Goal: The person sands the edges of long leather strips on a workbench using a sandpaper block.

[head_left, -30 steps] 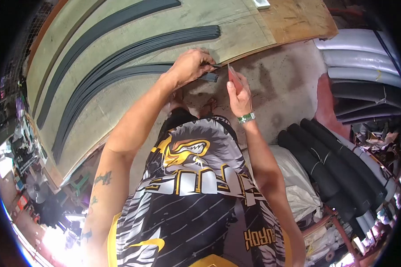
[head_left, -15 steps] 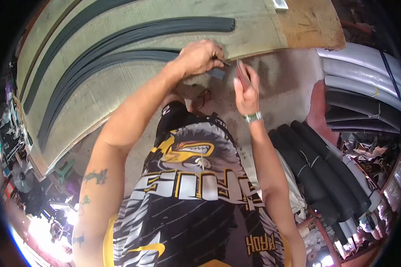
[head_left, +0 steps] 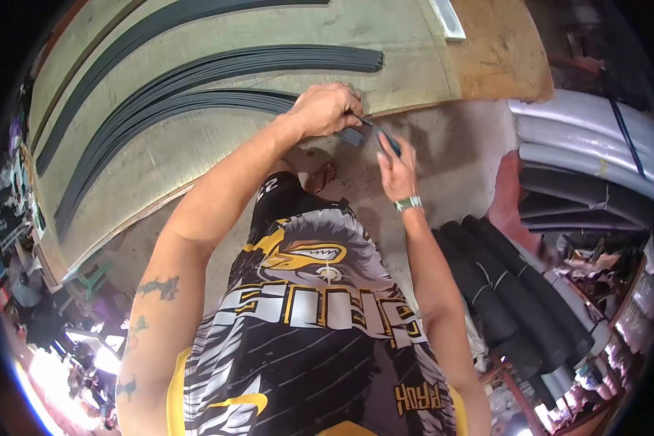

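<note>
A bundle of dark grey strips curves across the table and runs under my left hand. That hand is closed on the bundle close to the table's front edge, and the cut-off-looking end juts out below the fingers. My right hand is closed around a slim, flat, dark tool, whose kind I cannot tell. The tool's tip points up and left toward a thin dark piece by my left fingertips.
More strip bundles lie farther back on the curved-looking table. A white rectangular object rests near its far right. Black rolls lean at lower right, below stacked silver and dark rolls.
My right hand has come in closer to my left, and the flat tool in it has turned, showing a dark side instead of reddish. The whole view has shifted slightly downward.
</note>
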Motion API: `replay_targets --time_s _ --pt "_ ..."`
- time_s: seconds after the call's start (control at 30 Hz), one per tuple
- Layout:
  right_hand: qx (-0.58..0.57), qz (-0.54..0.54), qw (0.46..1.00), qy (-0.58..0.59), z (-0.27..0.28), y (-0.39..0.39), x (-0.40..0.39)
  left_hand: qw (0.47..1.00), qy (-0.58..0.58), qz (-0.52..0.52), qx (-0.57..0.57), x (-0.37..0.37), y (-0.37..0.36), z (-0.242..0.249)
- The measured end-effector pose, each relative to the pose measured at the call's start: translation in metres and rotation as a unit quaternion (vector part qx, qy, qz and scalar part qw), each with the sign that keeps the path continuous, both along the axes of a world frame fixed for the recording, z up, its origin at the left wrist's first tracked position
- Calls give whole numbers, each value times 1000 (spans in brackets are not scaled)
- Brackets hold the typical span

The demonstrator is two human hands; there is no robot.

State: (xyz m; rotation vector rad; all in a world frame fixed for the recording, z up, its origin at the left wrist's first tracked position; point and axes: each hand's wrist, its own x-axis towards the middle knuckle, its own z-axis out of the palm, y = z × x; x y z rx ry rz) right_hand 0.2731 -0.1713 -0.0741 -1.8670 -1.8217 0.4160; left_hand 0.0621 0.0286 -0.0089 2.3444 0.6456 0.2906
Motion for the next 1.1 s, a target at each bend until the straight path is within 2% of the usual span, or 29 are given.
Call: replay_targets --time_s 0.07,0.13,0.17,0.27,0.3,0.33,0.4,0.5,0.53,0.6,0.63,0.67,0.73,0.83,0.87,0.93,0.97,1.0,1.07,1.1 --pt "15 -35 997 74 -7 -8 5 1000 18 -9 -12 -1 -3 6" --pt "44 -41 990 125 41 20 -14 999 23 -3 -25 -3 -6 7" --pt "88 -3 988 126 60 38 -25 999 22 -7 -28 -2 -5 2" --pt "85 21 993 83 34 36 -30 1000 12 -12 -18 5 -2 4" --pt "35 -23 993 112 22 21 -24 1000 9 -9 -15 4 -5 6" --pt "-20 -34 999 11 2 6 -9 1000 9 -1 -10 1 -3 6" --pt "0 -53 995 84 -7 -10 -1 1000 12 -4 -23 0 -7 4" --pt "93 -28 987 131 47 33 -31 999 17 -10 -28 1 -3 2" --pt "86 -9 990 114 52 39 -35 999 14 -15 -24 2 0 8" --pt "91 2 990 106 22 30 -29 999 21 -13 -36 3 -2 15" --pt "25 -32 995 96 13 19 -19 1000 10 -6 -27 3 -5 9" --pt "-30 -56 997 38 -1 6 -9 1000 1 4 -17 1 -3 4" --pt "0 -70 989 130 16 7 -14 1000 -8 7 -18 1 -7 4" --pt "82 -23 987 138 68 39 -45 999 20 3 -34 1 -11 8" --pt "105 4 991 83 54 42 -43 999 27 1 -36 2 -13 9" --pt "87 -14 990 113 23 22 -29 1000 8 6 -23 1 -3 6" --pt "29 -40 997 53 8 10 -15 1000 11 2 -13 3 -2 4" --pt "7 -41 999 32 17 8 -12 1000 16 -2 -7 2 -2 7" --pt "18 -55 995 82 24 5 -9 1000 14 -2 -20 0 -4 9" --pt "54 -36 992 109 45 24 -21 1000 16 -1 -25 -1 0 12"
